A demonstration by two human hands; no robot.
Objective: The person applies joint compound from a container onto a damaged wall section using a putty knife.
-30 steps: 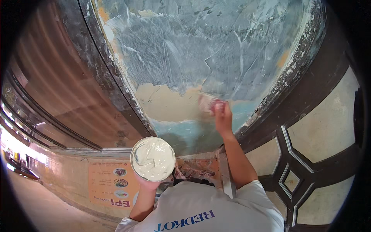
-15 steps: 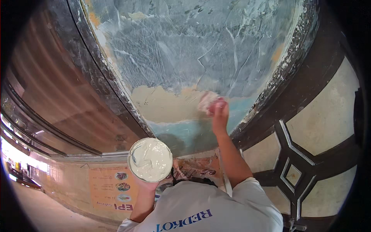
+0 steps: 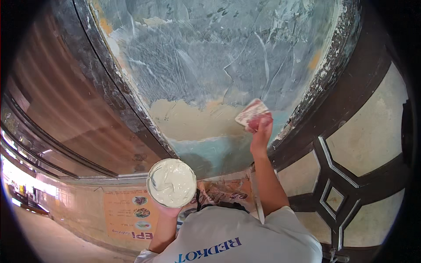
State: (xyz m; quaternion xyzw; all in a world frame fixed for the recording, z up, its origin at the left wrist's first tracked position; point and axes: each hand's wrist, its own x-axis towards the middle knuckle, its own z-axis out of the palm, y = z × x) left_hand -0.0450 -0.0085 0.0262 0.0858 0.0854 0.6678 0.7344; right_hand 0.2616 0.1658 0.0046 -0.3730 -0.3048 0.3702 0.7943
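Note:
My left hand (image 3: 169,209) holds up a round tub of glossy cream-white paste (image 3: 171,183) from underneath, its fingers mostly hidden by the tub. My right hand (image 3: 263,129) grips a reddish flat spreader (image 3: 252,111), its blade smeared with white, over the lower part of the wall panel (image 3: 201,57). This panel is grey-blue and scratched, with a beige patch (image 3: 184,118) across its lower part and a pale turquoise band (image 3: 210,153) below that.
A dark frame (image 3: 355,188) with beige sections and white trim stands at right. Brown glossy panelling with dark rails (image 3: 87,131) fills the left, beside a bright opening (image 3: 26,184). An orange printed banner (image 3: 123,208) runs low along the wall, above pale floor (image 3: 57,236).
My right hand and the spreader have moved rightward along the wall, and the blade now shows more clearly. My left hand still holds the tub at nearly the same place.

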